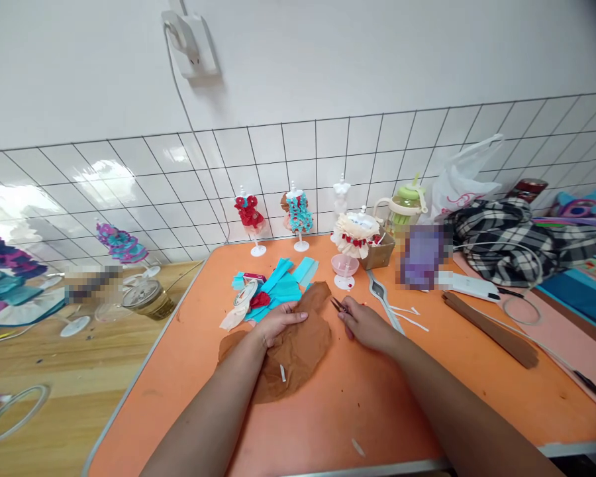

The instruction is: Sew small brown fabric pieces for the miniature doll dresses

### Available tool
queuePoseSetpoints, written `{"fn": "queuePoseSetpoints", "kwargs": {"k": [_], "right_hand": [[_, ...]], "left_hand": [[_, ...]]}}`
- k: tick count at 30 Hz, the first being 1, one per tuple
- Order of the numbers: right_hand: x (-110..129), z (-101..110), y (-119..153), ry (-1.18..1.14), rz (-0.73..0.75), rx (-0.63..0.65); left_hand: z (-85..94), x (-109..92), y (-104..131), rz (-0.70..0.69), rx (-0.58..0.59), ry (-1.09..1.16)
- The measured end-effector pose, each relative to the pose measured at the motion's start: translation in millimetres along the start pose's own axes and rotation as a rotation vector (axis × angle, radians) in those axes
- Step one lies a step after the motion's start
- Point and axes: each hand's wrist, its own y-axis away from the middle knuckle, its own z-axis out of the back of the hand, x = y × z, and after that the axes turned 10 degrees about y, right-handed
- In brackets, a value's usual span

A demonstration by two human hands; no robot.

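Brown crumpled paper (302, 348) lies over the orange table, and my left hand (283, 321) pinches its upper part. A small white strip rests on the paper. Just right of the paper, my right hand (360, 321) is closed around small scissors (338, 305), their tips pointing up and left. Turquoise paper pieces (282, 285) lie beyond my left hand, with a red piece (259, 300) and a roll of tape beside them. A mini dress form in cream and red ruffles (353, 233) stands beyond my right hand.
Two more dressed forms (249, 215) stand along the tiled wall. To the right are a metal box (379, 253), a zipper (383, 298), a green-lidded bottle (406, 205), a folded brown strip (491, 329) and a checked cloth (516, 238). A wooden table (79, 377) adjoins at left.
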Motion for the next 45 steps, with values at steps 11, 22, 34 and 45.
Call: {"fn": "queuePoseSetpoints", "kwargs": {"k": [11,22,34,45], "right_hand": [[14,-26,1,-0.446,-0.064,0.084],[21,-36,2,-0.427,-0.024,0.112],[19,-37,-2,-0.426,0.001,0.073],[20,-40,-2,-0.425,0.034,0.050]], "left_hand": [[-2.8,5,-7,-0.101,-0.024,-0.028],[-5.5,6,-5,-0.105,0.008,-0.035],[0.4,9,-8,-0.156,0.003,-0.005],[1.5,10,-9,-0.137,0.007,-0.039]]}}
